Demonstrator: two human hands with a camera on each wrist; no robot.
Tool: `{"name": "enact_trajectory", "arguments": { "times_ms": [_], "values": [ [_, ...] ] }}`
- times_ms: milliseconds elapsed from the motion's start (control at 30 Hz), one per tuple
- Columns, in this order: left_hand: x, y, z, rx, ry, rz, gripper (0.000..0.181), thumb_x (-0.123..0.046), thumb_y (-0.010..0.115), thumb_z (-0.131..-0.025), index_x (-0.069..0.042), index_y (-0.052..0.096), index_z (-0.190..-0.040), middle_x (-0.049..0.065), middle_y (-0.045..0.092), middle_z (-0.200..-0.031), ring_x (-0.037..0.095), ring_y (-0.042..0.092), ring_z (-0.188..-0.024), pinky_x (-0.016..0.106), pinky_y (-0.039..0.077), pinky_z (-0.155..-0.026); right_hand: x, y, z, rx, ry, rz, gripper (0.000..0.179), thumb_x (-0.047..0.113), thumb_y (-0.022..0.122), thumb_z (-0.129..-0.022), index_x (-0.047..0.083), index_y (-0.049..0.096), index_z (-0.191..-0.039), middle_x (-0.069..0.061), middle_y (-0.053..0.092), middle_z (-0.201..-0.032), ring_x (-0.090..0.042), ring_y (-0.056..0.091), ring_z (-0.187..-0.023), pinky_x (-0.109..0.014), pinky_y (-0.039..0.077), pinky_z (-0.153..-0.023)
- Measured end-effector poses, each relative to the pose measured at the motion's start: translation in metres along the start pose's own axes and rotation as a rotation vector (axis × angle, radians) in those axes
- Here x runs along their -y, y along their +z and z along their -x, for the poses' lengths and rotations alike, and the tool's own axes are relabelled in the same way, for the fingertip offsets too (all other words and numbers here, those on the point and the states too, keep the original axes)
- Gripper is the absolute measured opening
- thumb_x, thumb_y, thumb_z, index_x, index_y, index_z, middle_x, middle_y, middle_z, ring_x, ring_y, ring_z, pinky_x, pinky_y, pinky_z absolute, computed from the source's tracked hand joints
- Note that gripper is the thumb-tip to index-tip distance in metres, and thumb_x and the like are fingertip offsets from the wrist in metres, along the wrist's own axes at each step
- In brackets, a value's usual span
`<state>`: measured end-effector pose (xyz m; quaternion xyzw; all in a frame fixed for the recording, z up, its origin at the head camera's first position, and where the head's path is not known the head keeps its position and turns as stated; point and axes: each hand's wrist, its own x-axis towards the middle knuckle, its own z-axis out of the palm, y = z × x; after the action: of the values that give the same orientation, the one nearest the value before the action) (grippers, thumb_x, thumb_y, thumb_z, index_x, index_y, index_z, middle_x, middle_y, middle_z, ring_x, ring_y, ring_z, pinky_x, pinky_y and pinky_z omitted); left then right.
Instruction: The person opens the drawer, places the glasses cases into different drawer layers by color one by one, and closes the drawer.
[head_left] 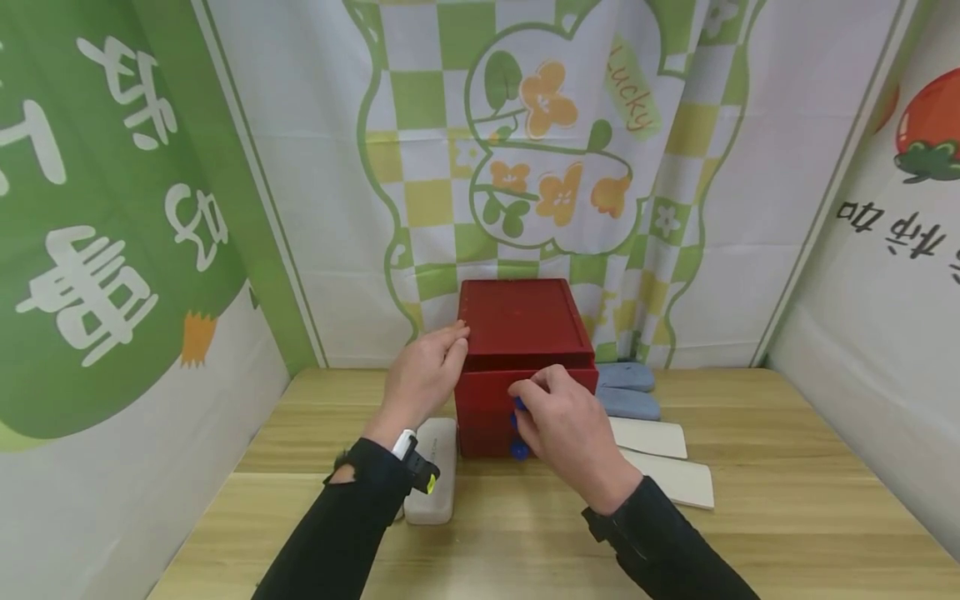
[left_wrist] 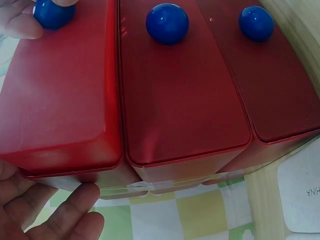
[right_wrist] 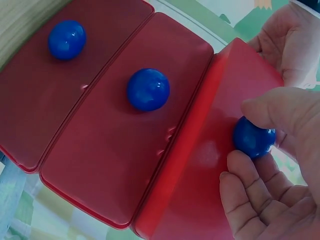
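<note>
The red cabinet (head_left: 517, 321) stands on the desk (head_left: 510, 542), its top drawer (right_wrist: 195, 165) slightly out. The right hand (head_left: 567, 429) pinches the blue knob (right_wrist: 254, 137); the left hand (head_left: 426, 375), fingers loosely extended, rests at the cabinet's upper left edge. Best to slide the drawer level and straight, bracing the cabinet against shifting.

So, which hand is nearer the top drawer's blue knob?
Right: the right hand has its grip on the top blue knob, while the left hand rests against the red drawer cabinet at its upper left edge.
</note>
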<state>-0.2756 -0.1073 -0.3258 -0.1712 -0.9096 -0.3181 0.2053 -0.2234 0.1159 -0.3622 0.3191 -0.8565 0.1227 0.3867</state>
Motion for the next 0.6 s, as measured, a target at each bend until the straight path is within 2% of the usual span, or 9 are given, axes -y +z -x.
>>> {"name": "enact_trajectory", "arguments": {
  "times_ms": [600],
  "values": [
    [0.0,-0.003,0.0,0.054,-0.025,0.027,0.046,-0.033,0.044,-0.111,-0.011,0.061,-0.147,0.004,0.056,-0.154,0.026,0.052,-0.145,0.05,0.044,-0.117,0.008,-0.011,0.011,0.006,-0.026,-0.025,0.024,0.014,0.085,-0.085,0.013,0.076,-0.106,-0.007,0.065,-0.098,-0.017,0.063,-0.079,-0.029,0.059,-0.064]
  ]
}}
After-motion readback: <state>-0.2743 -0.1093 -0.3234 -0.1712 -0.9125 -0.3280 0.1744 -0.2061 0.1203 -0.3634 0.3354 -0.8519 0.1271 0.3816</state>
